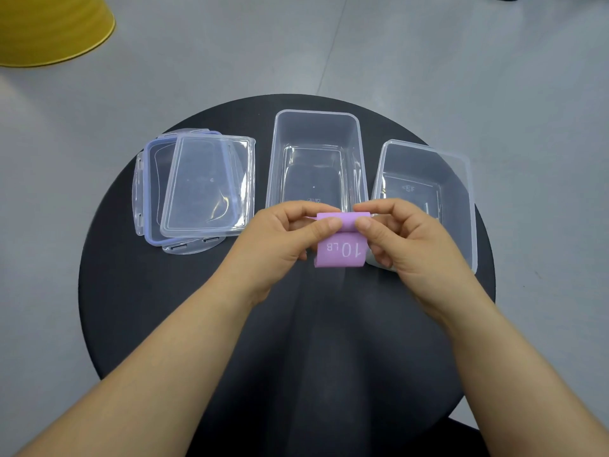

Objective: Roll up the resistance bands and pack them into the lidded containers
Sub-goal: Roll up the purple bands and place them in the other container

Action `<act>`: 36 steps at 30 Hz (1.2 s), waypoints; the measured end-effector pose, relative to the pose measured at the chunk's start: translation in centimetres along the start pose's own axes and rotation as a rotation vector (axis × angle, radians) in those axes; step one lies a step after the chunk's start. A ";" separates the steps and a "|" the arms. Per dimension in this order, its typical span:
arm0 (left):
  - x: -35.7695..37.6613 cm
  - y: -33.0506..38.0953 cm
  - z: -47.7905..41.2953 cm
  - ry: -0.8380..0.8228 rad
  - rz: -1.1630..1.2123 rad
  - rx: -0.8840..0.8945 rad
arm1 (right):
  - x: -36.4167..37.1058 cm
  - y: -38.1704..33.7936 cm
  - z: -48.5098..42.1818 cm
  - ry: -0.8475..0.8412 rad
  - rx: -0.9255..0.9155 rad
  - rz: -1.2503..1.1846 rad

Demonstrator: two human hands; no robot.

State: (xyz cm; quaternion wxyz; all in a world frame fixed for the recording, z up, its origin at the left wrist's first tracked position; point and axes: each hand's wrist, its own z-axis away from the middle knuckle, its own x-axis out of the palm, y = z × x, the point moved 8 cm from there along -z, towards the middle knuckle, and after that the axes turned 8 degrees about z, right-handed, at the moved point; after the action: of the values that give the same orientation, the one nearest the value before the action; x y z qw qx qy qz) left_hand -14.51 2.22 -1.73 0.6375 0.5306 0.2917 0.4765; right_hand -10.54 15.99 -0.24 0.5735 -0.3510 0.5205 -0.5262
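Your left hand (286, 239) and right hand (405, 242) meet over the middle of the round black table (164, 291), and both have hold of the purple band (341, 250). Each hand pinches one end of the band's rolled top between thumb and curled fingers: your left on the left end, your right on the right end. The thumbs lie on the near side of the roll, the forefingers over its far side. Below the roll a flat tail of the band hangs down toward you, with "10 LB" printed on it in white, upside down from where you look. Whether the tail's lower edge touches the table you cannot tell from here.

The band sits just in front of the near ends of two open clear boxes. The middle box (316, 111) stands straight ahead of your hands, long side running away from you. The right box (428, 148) stands just beside it, turned a little, and your right hand covers part of its near left corner. Both look empty inside.

To the left, apart from the boxes, two lids lie stacked: a clear lid (204, 186) rests askew on top of a blue-sealed lid (150, 179) with snap tabs at its edges.

Beyond the table is grey floor (461, 61), with a yellow thing (49, 28) at the far left.
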 end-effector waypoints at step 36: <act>0.5 -1.6 -0.4 0.005 0.333 -0.109 | 0.4 1.4 -0.2 0.010 0.097 -0.181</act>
State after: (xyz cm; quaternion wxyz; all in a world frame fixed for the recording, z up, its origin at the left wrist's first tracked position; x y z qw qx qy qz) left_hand -14.23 2.87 -3.27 0.5767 0.5351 0.1750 0.5920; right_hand -10.39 15.91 -1.74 0.5374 -0.3656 0.4635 -0.6022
